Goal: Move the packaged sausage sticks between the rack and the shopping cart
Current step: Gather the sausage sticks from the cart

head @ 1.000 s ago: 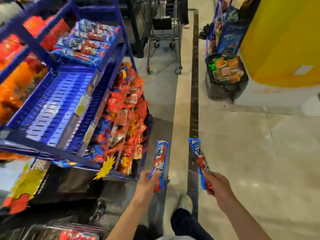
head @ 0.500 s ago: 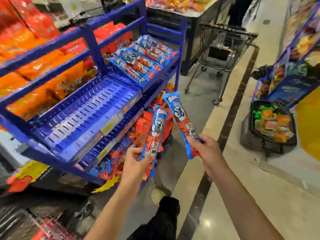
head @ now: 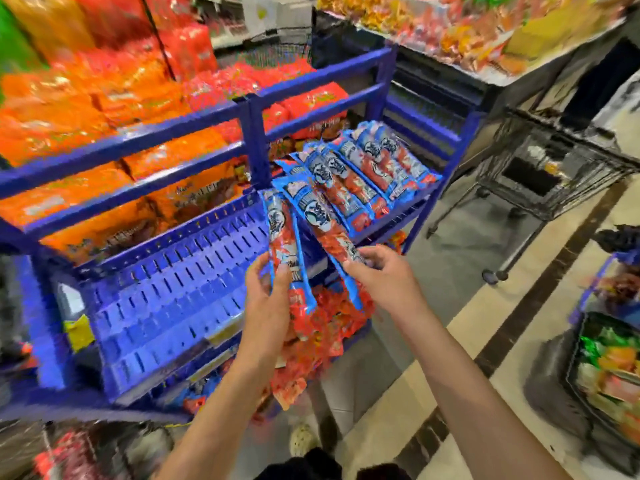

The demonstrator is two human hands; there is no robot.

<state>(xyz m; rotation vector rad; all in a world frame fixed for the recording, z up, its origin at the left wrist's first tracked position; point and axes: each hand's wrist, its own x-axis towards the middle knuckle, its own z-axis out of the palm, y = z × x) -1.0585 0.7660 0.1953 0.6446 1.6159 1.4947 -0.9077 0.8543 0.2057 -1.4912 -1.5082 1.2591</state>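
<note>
My left hand grips a blue-and-red packaged sausage stick that points up over the blue rack. A second stick is pinched near its lower end by my right hand and slants up to the left. Several more sausage sticks lie side by side at the right end of the rack's slotted shelf. A dark wire shopping cart stands to the right of the rack, apart from both hands.
Orange and red snack bags fill the shelf behind the rack. Red packets sit in a lower bin under my hands. A black basket of goods stands on the floor at the right. A display table is behind the cart.
The view has swung up and toward the rack. Both hands have carried their sausage sticks up from near the floor aisle to just above the slotted shelf.
</note>
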